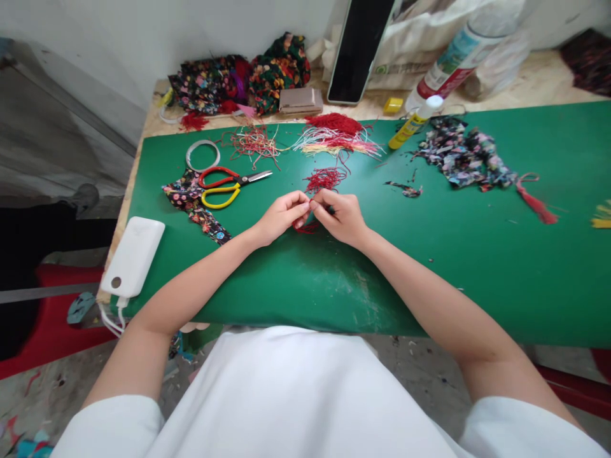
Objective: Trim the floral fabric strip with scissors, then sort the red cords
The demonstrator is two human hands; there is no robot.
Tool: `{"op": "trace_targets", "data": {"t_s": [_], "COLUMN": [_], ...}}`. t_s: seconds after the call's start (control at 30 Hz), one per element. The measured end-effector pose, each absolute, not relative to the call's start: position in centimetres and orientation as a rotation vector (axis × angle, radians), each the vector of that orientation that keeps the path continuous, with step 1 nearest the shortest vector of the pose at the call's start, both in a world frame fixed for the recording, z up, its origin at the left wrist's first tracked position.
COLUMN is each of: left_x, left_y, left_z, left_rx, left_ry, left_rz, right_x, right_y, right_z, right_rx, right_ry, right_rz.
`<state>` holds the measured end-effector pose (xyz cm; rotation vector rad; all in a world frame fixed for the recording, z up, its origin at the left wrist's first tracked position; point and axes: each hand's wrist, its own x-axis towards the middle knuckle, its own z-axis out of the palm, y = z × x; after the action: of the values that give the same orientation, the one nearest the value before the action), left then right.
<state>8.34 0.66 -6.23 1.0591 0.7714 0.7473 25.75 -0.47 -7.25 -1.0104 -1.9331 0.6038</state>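
Note:
My left hand and my right hand meet over the middle of the green mat, fingertips pinched together. Between them is a red tassel, its strands hanging below the fingers; the part at the fingertips is mostly hidden. Just beyond lies a loose pile of dark red cords. Farther back are bundles of red, white and yellow threads. Scissors with one red and one yellow handle lie left of my left hand, on a strip of floral cloth.
A white power bank with a cable sits at the left edge. A tape roll, glue stick, gathered floral fabric and a finished red tassel lie around. A phone and spray can stand behind.

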Motion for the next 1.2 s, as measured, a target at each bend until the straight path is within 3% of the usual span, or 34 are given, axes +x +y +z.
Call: {"op": "trace_targets", "data": {"t_s": [1.2], "left_x": [8.17], "left_y": [0.86], "left_z": [-6.91], "left_rx": [1.108], "left_ry": [0.689], "left_rz": [0.742], "right_x": [25.85], "right_y": [-0.43], "right_z": [-7.54], "right_rx": [-1.004], "right_ry": [-1.944], "right_rz": [0.541]}}
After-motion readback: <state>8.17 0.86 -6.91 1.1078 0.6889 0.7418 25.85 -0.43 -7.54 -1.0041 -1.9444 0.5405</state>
